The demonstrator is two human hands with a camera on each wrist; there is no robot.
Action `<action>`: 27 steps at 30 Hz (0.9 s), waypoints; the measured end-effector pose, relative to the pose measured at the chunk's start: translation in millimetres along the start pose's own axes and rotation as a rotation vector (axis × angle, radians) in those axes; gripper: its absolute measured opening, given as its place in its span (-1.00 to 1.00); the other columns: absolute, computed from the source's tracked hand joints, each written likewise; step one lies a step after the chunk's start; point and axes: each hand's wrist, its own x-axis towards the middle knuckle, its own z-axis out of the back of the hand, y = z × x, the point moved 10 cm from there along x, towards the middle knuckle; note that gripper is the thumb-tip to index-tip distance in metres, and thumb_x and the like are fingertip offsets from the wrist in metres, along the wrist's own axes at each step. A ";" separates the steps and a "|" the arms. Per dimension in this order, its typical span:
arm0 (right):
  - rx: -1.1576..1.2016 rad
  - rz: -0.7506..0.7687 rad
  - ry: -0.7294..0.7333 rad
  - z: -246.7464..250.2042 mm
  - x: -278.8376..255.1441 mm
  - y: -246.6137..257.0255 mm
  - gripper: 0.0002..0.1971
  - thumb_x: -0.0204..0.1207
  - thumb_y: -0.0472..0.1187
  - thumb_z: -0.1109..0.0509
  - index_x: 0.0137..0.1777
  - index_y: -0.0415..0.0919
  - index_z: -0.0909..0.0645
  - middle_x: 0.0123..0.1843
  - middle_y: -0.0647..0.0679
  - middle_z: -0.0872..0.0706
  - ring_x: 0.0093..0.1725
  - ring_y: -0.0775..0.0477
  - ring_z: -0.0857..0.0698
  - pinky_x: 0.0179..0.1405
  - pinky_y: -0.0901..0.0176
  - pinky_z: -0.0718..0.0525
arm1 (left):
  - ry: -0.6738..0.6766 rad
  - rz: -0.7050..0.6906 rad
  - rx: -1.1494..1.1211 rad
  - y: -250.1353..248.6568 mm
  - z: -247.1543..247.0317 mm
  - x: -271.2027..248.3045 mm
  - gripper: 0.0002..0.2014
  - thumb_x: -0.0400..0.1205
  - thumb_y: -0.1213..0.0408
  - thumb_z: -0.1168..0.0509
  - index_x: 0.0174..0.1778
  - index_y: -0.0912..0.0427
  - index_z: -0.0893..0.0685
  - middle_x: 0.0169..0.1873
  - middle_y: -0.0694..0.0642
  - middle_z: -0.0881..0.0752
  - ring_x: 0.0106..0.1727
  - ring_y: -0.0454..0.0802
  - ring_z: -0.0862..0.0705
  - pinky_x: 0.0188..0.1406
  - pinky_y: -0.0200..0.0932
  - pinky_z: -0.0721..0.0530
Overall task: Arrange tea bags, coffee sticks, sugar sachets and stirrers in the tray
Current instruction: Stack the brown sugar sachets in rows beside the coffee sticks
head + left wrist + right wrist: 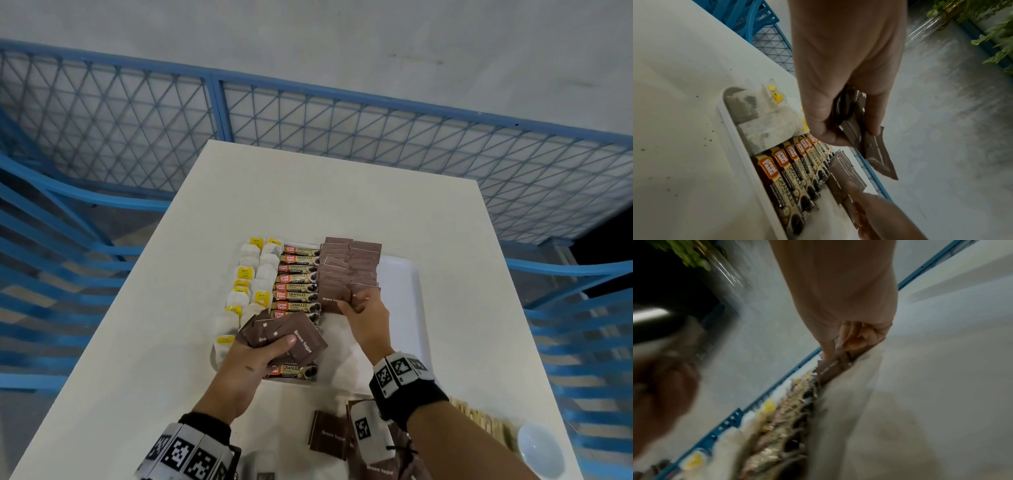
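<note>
A white tray (416, 301) lies on the white table (308, 192). In it stand rows of tea bags (253, 277) with yellow tags, coffee sticks (298, 286) and brown sugar sachets (349, 267). My left hand (260, 353) grips a fanned bunch of brown sugar sachets (291, 337) above the tray's near left end; the left wrist view shows that bunch (869, 142) pinched between thumb and fingers. My right hand (363, 308) pinches a sugar sachet (334, 299) at the near end of the sachet rows, and that sachet (835, 368) shows in the right wrist view too.
Loose brown sugar sachets (329, 437) lie on the table near me. Wooden stirrers (479, 419) and a white bowl (541, 448) sit at the near right. A blue mesh fence (308, 113) and blue chairs surround the table.
</note>
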 end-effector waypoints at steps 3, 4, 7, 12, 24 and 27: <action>-0.088 0.059 0.159 -10.4 -18.6 23.5 -0.75 0.61 0.00 -0.27 -0.11 -0.20 -0.53 -0.25 0.02 -0.63 -0.26 0.09 -0.58 -0.38 0.50 -0.42 | -0.008 -0.011 -0.026 -1.7 -1.4 -0.7 -0.65 0.49 0.62 -0.33 0.04 0.10 -0.69 -0.15 0.04 -0.83 -0.13 -0.05 -0.81 -0.08 -0.04 -0.77; -0.071 0.076 0.238 -17.0 -27.8 29.8 -0.67 0.64 0.05 -0.18 -0.13 -0.21 -0.56 -0.30 0.03 -0.63 -0.32 0.13 -0.57 -0.40 0.49 -0.41 | -0.016 -0.012 -0.029 -1.9 -1.0 -0.6 -0.65 0.49 0.62 -0.33 0.05 0.11 -0.68 -0.13 0.06 -0.83 -0.12 -0.04 -0.81 -0.06 -0.04 -0.76; 0.062 0.052 0.492 -35.5 -59.9 41.3 -0.48 0.65 0.15 -0.02 -0.15 -0.24 -0.63 -0.42 0.08 -0.60 -0.46 0.24 -0.53 -0.44 0.56 -0.43 | -0.049 -0.017 -0.039 -2.3 1.2 -1.0 -0.67 0.50 0.60 -0.33 0.09 0.16 -0.68 -0.09 0.11 -0.81 -0.08 0.03 -0.79 -0.03 0.00 -0.75; 0.116 0.145 0.661 -53.4 -83.6 49.1 -0.81 0.52 0.02 -0.38 -0.15 -0.09 -0.55 -0.28 0.04 -0.63 -0.34 0.15 -0.57 -0.34 0.39 -0.51 | -0.050 -0.031 -0.030 -4.7 -1.1 -3.7 -0.73 0.57 0.54 -0.28 0.12 0.19 -0.68 -0.08 0.12 -0.82 -0.03 0.07 -0.79 0.09 0.12 -0.71; 0.408 -0.073 0.380 -5.0 -42.5 14.7 -0.91 0.50 -0.41 -0.39 -0.03 -0.29 -0.61 -0.18 -0.10 -0.72 -0.24 0.01 -0.69 -0.25 0.34 -0.68 | 0.008 -0.018 0.009 -3.4 -5.7 -8.4 -0.72 0.61 0.62 -0.14 0.03 0.23 -0.66 -0.25 0.01 -0.82 -0.15 -0.08 -0.79 -0.25 -0.23 -0.78; 0.321 -0.102 0.241 21.5 -19.5 -7.6 -0.91 0.52 -0.42 -0.37 -0.01 -0.38 -0.63 -0.13 -0.12 -0.69 -0.18 -0.01 -0.63 -0.21 0.35 -0.67 | 0.008 -0.010 0.005 -2.9 -5.4 -8.8 -0.71 0.61 0.64 -0.15 0.08 0.24 -0.65 -0.17 0.07 -0.81 -0.13 -0.04 -0.79 -0.17 -0.15 -0.80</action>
